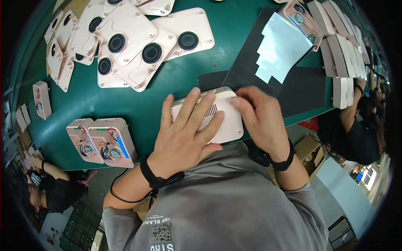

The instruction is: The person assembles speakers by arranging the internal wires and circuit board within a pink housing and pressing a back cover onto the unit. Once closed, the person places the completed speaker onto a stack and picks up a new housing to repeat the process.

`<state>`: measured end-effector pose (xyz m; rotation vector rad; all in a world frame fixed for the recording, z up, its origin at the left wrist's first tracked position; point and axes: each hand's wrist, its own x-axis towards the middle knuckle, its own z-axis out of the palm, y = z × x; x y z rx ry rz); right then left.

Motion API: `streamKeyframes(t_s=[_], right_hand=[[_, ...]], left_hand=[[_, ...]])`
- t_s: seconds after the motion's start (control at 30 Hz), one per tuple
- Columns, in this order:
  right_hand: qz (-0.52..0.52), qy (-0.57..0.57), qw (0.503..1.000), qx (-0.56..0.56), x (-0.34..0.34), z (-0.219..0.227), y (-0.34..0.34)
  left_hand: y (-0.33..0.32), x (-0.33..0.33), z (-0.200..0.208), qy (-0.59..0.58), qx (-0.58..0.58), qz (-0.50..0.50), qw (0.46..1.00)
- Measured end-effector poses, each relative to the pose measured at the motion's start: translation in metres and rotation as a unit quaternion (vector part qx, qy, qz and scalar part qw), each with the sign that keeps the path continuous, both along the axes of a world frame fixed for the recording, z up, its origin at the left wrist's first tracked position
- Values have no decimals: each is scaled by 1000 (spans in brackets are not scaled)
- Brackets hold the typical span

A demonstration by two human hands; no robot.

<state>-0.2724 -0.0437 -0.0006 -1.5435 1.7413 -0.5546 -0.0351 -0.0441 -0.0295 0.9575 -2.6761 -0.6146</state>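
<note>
A pale pink plastic speaker housing [230,127] lies on the green table right before me, its slotted grille facing up. My left hand [180,140] rests flat over its left part, fingers spread and pointing toward the far edge. At the housing's far right corner is my right hand [268,123], its thumb against the corner and its fingers bent round it. The right fingertips are slightly blurred. What lies under the housing is hidden.
Loose panels with black round discs [130,29] pile up at far left. Two open housings with wires [111,146] stand at left. Far right: black sheets [301,94], a silvery stepped sheet [280,48], an open housing [316,31] and stacked housings [337,54]. People sit at both sides.
</note>
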Motion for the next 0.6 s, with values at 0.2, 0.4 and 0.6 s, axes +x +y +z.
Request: streamKeyframes(t_s=[0.2, 0.4, 0.6], right_hand=[[12, 83, 996, 34, 16, -10, 24], [35, 75, 995, 48, 9, -7, 14], [20, 89, 995, 30, 18, -19, 14]], left_hand=[[2, -7, -2, -2, -25, 11, 1000], [2, -7, -4, -18, -41, -2, 999], [-3, -5, -8, -36, -73, -33, 996]])
